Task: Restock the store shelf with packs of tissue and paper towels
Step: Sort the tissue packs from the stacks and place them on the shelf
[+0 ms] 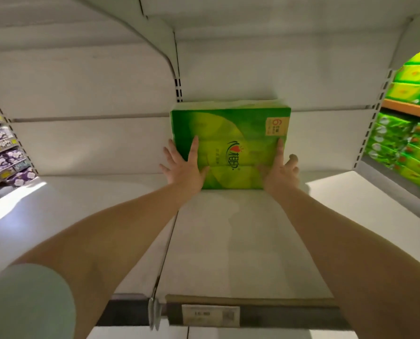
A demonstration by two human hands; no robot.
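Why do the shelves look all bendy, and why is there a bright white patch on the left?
In the head view, the wide-angle lens bows the shelf edges and uprights; light falls in a glaring patch on the left, washing out detail; the green tissue pack looks fairly sharp, while the price tag near the front edge is too blurred to read.

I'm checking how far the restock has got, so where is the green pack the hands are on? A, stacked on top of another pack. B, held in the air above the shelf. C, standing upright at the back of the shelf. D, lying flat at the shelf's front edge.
C: the green pack stands upright on the shelf by the back wall, with the left hand and right hand pressed to its face.
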